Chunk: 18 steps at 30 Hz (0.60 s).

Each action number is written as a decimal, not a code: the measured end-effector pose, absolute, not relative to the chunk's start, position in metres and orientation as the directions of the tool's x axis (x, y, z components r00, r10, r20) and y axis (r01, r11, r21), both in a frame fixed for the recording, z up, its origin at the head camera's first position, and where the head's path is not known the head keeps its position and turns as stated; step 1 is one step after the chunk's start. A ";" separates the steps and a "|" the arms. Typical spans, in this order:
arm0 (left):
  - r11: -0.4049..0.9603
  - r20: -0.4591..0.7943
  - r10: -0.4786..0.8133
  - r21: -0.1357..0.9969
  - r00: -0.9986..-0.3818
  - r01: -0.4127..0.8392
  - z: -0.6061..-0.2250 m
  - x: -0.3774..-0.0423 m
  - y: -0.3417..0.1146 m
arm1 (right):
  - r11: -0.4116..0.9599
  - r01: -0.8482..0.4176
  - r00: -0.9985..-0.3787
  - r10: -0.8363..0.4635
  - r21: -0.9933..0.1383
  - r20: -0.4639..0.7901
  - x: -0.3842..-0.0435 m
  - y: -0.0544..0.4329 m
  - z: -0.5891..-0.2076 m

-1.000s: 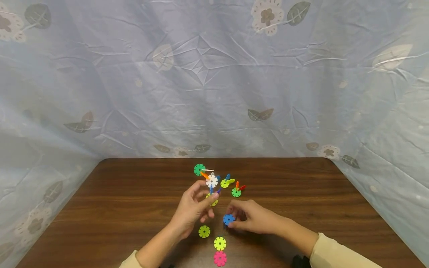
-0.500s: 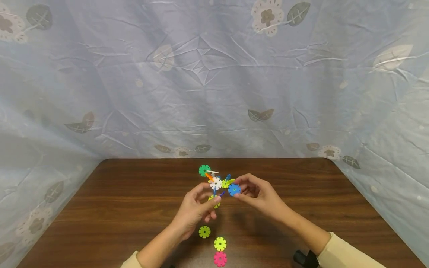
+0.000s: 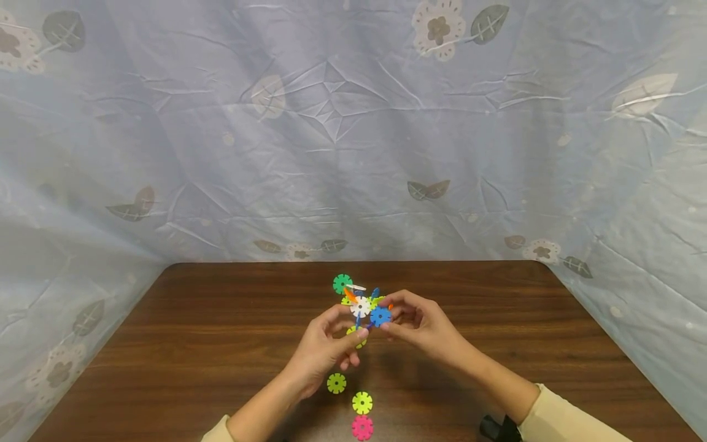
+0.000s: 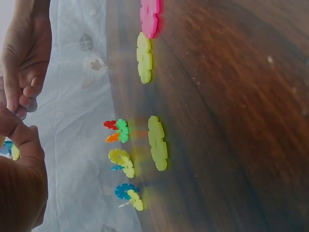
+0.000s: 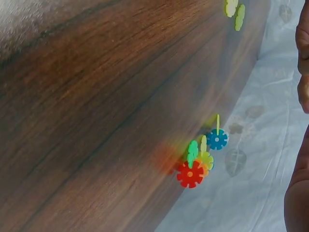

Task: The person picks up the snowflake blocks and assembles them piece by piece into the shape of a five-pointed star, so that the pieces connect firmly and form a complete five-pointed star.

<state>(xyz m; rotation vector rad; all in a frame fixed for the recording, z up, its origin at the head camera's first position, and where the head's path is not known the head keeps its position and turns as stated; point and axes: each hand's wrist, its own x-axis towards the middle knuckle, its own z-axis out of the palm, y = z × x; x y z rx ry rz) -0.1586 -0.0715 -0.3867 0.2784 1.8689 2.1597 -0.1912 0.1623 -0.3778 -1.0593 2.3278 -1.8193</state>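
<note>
Between finger and thumb my left hand (image 3: 326,347) grips a joined cluster of notched plastic discs, raised above the table. A white disc (image 3: 361,306), a green disc (image 3: 342,283) and a yellow disc (image 3: 356,336) show in it, with orange and blue pieces between. My right hand (image 3: 428,324) pinches a blue notched disc (image 3: 380,317) by its edge, close beside the white disc. Whether the blue disc touches the cluster, I cannot tell. In the left wrist view only a sliver of the cluster shows; the right wrist view catches just the edge of a hand.
Loose on the wooden table (image 3: 221,344) lie a lime disc (image 3: 336,383), a yellow disc (image 3: 362,403) and a pink disc (image 3: 363,427). Behind the hands stand small joined groups, one with a red disc (image 5: 189,174), another with a blue disc (image 4: 126,190). A patterned curtain (image 3: 331,153) surrounds the table.
My right hand has lifted the blue disc from near the tabletop, moving it away from me and up to the cluster. My left hand has shifted slightly right with the cluster.
</note>
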 end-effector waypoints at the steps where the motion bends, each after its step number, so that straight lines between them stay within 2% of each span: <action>1: -0.131 -0.033 0.326 0.988 -0.945 -0.080 -0.386 -0.159 -0.071 | 0.095 -0.494 -0.773 -0.503 -0.864 0.386 -0.191 0.162 -0.378; 11: -0.171 -0.062 0.315 0.978 -0.947 -0.120 -0.386 -0.160 -0.069 | 0.028 -0.409 -0.807 -0.478 -0.912 0.347 -0.188 0.160 -0.384; 18: -0.188 -0.086 0.332 0.970 -0.939 -0.155 -0.388 -0.160 -0.068 | 0.037 -0.434 -0.803 -0.470 -0.900 0.367 -0.186 0.160 -0.387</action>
